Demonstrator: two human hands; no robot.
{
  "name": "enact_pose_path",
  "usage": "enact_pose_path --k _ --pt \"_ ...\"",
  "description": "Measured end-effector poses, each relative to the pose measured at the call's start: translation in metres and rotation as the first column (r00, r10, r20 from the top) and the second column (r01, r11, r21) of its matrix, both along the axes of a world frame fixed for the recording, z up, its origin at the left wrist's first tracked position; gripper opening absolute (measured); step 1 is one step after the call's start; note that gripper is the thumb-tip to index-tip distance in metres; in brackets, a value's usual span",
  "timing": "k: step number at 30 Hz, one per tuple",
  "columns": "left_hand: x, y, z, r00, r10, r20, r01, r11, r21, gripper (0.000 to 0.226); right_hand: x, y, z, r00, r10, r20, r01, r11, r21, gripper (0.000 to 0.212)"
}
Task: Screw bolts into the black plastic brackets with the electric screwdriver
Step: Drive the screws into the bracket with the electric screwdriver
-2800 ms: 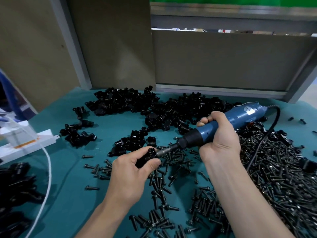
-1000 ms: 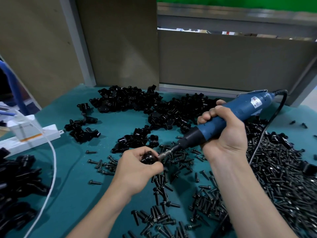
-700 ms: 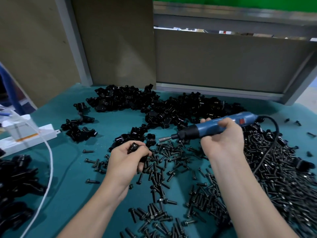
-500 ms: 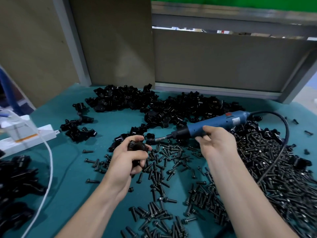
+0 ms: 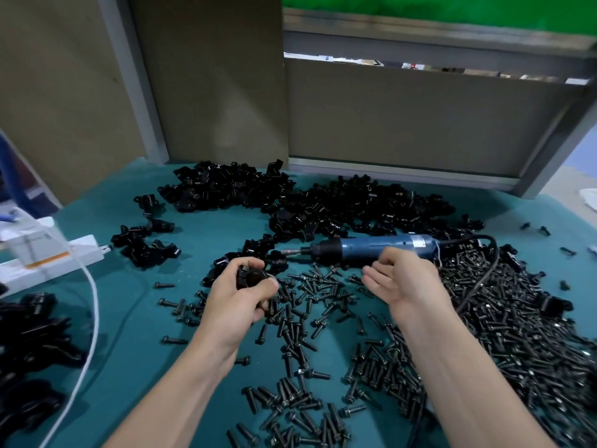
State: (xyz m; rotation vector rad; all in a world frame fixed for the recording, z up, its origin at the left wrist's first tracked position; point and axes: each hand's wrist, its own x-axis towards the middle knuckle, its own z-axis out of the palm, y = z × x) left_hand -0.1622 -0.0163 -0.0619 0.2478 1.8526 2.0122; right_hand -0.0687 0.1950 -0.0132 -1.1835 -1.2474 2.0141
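Observation:
My left hand is closed around a black plastic bracket above the teal table. The blue electric screwdriver lies flat on the table, its bit pointing left, just beyond my right hand. That hand is open, fingers apart and palm turned left, holding nothing. Loose black bolts are scattered under and between both hands. A large heap of black brackets lies behind the screwdriver.
A dense pile of bolts covers the right side, with the screwdriver's black cord looping over it. More brackets are heaped at the left edge. A white power strip and white cable lie left. Brown panels stand behind.
The right hand lowered the screwdriver away from the bracket, laid it on the table and let go. The left hand drew the bracket left and kept hold of it.

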Motion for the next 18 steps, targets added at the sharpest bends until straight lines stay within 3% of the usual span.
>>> enact_pose_path --k 3,4,6,8,9,14,18 --pt "0.0 0.001 -0.001 1.0 0.002 -0.009 -0.002 1.0 0.005 0.018 0.01 -0.011 -0.003 0.94 0.199 0.276 -0.272 0.927 0.259 0.009" --pt "0.0 0.002 -0.002 1.0 0.004 -0.016 -0.004 1.0 -0.001 0.018 0.011 -0.015 -0.005 0.88 0.226 0.417 -0.406 0.815 0.414 0.015" --pt "0.001 0.004 -0.002 1.0 0.007 -0.02 -0.007 1.0 0.001 0.02 0.009 -0.022 -0.009 0.75 0.169 0.639 -0.628 0.483 0.61 0.026" --pt "0.002 0.005 -0.002 0.999 0.011 -0.031 -0.011 1.0 0.003 0.024 0.003 -0.028 -0.013 0.637 0.062 0.768 -0.758 0.231 0.61 0.028" --pt "0.002 0.004 -0.002 0.999 0.014 -0.04 -0.014 1.0 0.005 0.027 0.001 -0.03 -0.015 0.601 0.019 0.799 -0.79 0.168 0.59 0.028" --pt "0.003 0.002 0.001 0.994 0.026 -0.105 -0.026 1.0 -0.004 0.047 -0.007 -0.028 -0.021 0.546 -0.016 0.838 -0.834 0.086 0.545 0.025" --pt "0.006 0.004 0.003 0.978 -0.002 -0.208 -0.008 0.999 -0.047 0.052 -0.004 -0.024 -0.016 0.588 -0.028 0.808 -0.803 0.094 0.588 0.024"
